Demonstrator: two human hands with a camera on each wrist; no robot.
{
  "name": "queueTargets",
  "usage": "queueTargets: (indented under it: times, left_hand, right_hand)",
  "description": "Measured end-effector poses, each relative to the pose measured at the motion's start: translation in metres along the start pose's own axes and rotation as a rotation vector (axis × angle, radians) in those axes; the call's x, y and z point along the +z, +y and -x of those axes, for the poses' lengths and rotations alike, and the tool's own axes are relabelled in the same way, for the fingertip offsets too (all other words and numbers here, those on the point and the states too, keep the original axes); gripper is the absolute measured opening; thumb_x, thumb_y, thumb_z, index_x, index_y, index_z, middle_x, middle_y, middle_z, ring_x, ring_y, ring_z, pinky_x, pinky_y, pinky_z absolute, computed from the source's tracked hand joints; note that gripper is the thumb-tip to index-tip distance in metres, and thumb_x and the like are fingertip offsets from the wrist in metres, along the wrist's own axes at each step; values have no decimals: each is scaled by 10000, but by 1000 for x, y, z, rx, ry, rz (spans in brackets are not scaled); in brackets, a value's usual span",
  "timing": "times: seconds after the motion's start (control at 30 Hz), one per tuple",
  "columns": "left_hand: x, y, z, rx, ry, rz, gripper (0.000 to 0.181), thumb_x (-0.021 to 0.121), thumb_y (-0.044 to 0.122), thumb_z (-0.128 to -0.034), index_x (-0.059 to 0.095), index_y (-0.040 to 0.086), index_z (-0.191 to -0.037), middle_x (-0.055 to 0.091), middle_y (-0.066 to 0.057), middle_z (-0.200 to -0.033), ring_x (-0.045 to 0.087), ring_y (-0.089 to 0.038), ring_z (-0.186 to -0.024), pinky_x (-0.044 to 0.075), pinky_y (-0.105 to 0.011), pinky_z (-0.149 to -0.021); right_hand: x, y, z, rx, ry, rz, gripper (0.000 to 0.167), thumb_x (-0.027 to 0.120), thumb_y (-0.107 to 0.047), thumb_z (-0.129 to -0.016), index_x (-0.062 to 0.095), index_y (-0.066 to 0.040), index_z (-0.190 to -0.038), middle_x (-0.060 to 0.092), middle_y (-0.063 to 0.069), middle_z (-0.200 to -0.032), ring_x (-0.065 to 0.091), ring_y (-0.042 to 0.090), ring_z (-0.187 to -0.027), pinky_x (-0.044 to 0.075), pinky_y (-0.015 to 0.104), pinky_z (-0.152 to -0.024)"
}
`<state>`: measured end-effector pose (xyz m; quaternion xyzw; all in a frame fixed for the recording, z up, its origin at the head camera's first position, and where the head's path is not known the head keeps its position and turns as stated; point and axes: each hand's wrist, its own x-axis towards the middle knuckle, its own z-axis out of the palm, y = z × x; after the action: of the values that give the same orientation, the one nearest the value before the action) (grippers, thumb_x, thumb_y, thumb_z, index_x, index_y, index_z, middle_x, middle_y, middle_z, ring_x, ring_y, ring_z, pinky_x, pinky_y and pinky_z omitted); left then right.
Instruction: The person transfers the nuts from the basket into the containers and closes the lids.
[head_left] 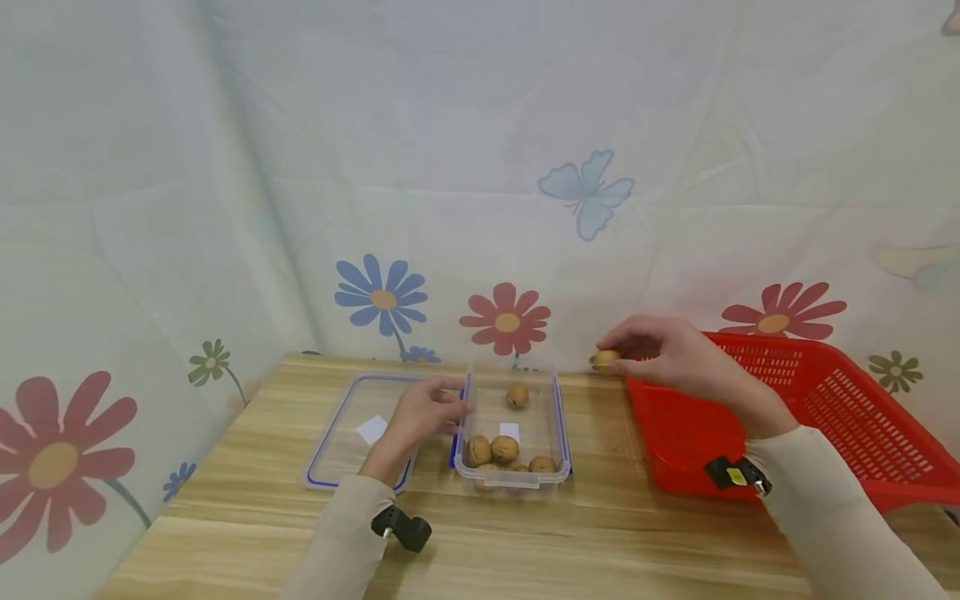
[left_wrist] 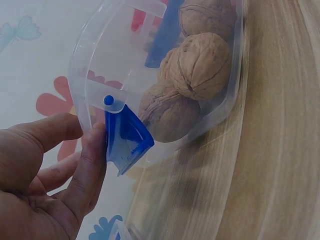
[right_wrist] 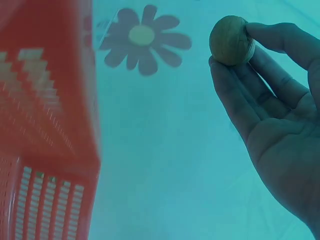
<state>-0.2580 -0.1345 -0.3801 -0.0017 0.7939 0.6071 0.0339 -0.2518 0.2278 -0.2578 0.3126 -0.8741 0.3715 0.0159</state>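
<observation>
Beside the red basket's near-left side, my right hand [head_left: 678,360] holds a walnut [head_left: 605,361] between thumb and fingertips, raised above the table. The right wrist view shows the same walnut [right_wrist: 231,41] pinched at the fingertips. My left hand [head_left: 422,415] grips the left edge of a clear plastic container [head_left: 561,425], its fingers at the rim beside a blue latch [left_wrist: 127,140]. Inside the container, several walnuts [head_left: 505,449] gather at the near end and a single walnut [head_left: 517,396] lies farther back.
A clear lid with a blue seal [head_left: 341,433] lies flat left of the container. The red slotted basket [head_left: 675,450] stands at the right; its contents are mostly hidden. A flowered cloth [head_left: 450,167] hangs behind the wooden table [head_left: 600,533].
</observation>
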Motion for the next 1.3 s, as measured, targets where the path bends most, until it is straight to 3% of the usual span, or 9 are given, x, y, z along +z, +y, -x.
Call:
queueTargets:
  times: [0.2,0.63,1.13,1.3]
  left_hand:
    - [-1,0,0,-1,-1,12,429,773,-25,-941,648,-81,-1347,735,-209,-1044,754,-295,-829,675,-366,-713]
    - [1,0,-1,2,-2,30,425,778,-35,-934,656,-81,-1338,738,-205,-1020,751,-358,-838,675,-368,-693]
    - [1,-1,-1,18,-3,44,417,772,-46,-932,656,-88,-1330,731,-210,-1021,750,-368,-835,673,-354,-681]
    - [1,-3,-2,38,-1,63,424,765,-74,-922,654,-103,-1330,741,-218,-1011,748,-409,-833,671,-354,-660]
  right_hand:
    - [20,-14,-3,-56,1,-52,282,834,-106,-938,764,-97,-1212,743,3,-1152,709,183,-1027,609,287,-951]
    - [59,-17,-6,-53,-48,-187,279,828,-89,-941,754,-62,-1209,733,42,-1169,728,218,-1050,623,304,-934]
    - [85,-6,-6,-28,-86,-207,279,810,-116,-961,743,-65,-1228,735,31,-1167,707,217,-1044,613,257,-921]
    - [94,-1,-8,-18,-89,-191,261,821,-124,-953,763,-84,-1205,740,6,-1127,702,202,-1018,622,298,-928]
